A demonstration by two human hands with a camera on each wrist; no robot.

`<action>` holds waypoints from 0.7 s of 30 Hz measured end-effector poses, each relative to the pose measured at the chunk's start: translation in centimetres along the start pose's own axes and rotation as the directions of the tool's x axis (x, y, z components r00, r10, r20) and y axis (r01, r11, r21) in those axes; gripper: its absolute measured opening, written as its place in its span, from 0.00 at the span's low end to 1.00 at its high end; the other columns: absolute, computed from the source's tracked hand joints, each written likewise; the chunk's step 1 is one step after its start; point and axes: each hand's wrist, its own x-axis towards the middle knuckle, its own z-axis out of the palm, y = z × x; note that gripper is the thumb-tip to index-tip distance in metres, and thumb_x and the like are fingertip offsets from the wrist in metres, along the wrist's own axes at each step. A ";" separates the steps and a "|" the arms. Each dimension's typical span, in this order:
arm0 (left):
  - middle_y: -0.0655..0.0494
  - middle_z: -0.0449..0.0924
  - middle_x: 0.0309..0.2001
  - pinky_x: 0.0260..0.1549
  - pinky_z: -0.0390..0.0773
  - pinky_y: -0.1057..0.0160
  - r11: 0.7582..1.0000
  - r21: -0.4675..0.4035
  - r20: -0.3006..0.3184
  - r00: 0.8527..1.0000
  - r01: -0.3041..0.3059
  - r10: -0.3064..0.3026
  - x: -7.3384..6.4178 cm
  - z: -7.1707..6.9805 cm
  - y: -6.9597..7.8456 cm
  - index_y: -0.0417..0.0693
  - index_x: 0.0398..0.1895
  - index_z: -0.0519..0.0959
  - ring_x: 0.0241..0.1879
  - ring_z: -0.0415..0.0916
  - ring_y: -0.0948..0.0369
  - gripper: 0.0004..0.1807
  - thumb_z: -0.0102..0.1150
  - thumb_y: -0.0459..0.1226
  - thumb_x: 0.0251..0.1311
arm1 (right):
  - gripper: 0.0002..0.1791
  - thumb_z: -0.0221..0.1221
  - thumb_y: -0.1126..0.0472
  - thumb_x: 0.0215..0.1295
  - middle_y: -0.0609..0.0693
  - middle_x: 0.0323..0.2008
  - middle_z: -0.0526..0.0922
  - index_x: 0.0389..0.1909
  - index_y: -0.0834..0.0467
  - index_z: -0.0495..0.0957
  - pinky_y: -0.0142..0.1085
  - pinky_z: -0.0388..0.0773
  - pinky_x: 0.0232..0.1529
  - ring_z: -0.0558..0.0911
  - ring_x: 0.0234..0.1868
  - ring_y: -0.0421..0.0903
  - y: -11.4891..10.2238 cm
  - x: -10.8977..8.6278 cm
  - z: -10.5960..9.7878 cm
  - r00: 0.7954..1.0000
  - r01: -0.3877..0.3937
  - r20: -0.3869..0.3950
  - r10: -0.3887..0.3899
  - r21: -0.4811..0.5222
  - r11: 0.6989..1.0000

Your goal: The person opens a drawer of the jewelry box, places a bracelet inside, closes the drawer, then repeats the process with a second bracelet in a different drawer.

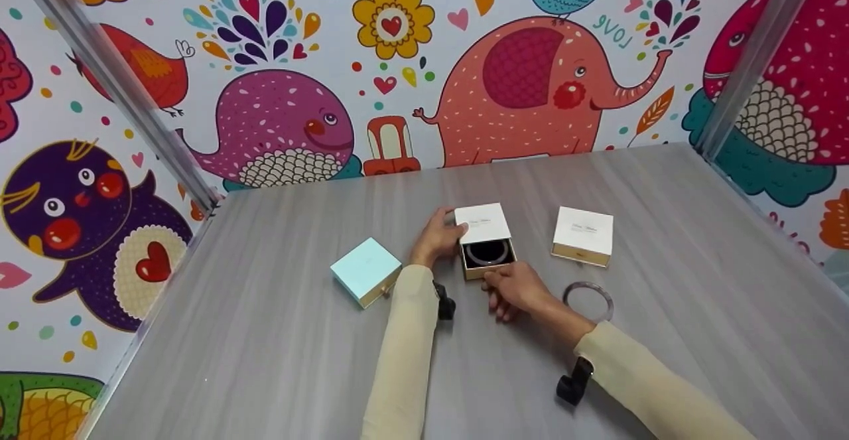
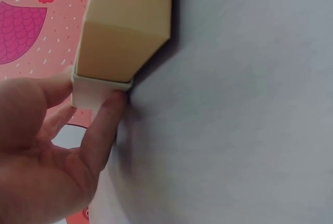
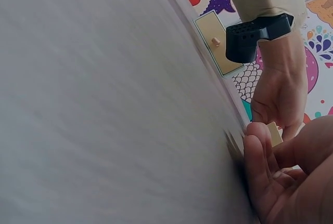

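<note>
A white drawer-style jewellery box [image 1: 483,221] stands on the table, its gold drawer [image 1: 472,272] slid partly out toward me. Inside, a bangle [image 1: 487,263] lies on black lining. My left hand [image 1: 438,237] grips the white sleeve from its left side, thumb near the top edge; the left wrist view shows fingers against the sleeve [image 2: 91,94]. My right hand [image 1: 521,287] is at the drawer's front, thumb and forefinger pinching its edge near the right corner, other fingers curled below. Close to the right wrist, a second translucent bangle [image 1: 588,285] lies on the table.
Another white box [image 1: 584,226] with a gold drawer sits closed at the right. On the left is a light blue box [image 1: 365,267], turned at an angle and closed. Behind the grey table [image 1: 278,334] rises a cartoon-printed wall [image 1: 398,95] with metal corner posts.
</note>
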 end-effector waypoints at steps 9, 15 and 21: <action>0.39 0.70 0.69 0.54 0.77 0.55 1.000 0.009 0.011 1.000 0.020 -0.020 -0.1 -0.1 0.0 0.42 0.74 0.61 0.52 0.73 0.55 0.30 0.54 0.36 0.72 | 0.17 0.51 0.60 0.75 0.47 0.12 0.78 0.30 0.64 0.82 0.34 0.76 0.13 0.76 0.09 0.40 -0.1 0.1 0.1 1.000 -0.022 0.012 0.022 0.008 1.000; 0.37 0.70 0.68 0.53 0.78 0.57 1.000 0.006 0.014 1.000 -0.009 0.009 -0.1 0.0 -0.1 0.39 0.73 0.61 0.49 0.74 0.56 0.30 0.54 0.35 0.71 | 0.16 0.51 0.61 0.75 0.48 0.13 0.78 0.30 0.64 0.82 0.35 0.77 0.14 0.77 0.09 0.40 0.1 0.3 0.2 1.000 -0.023 0.007 0.022 0.015 1.000; 0.38 0.67 0.71 0.63 0.74 0.51 1.000 0.014 0.007 1.000 -0.013 0.013 -0.1 0.0 0.1 0.39 0.73 0.62 0.60 0.73 0.50 0.29 0.53 0.35 0.71 | 0.17 0.51 0.60 0.76 0.49 0.13 0.78 0.31 0.64 0.82 0.35 0.77 0.14 0.77 0.10 0.40 0.0 0.5 0.1 1.000 -0.014 -0.002 0.014 0.025 1.000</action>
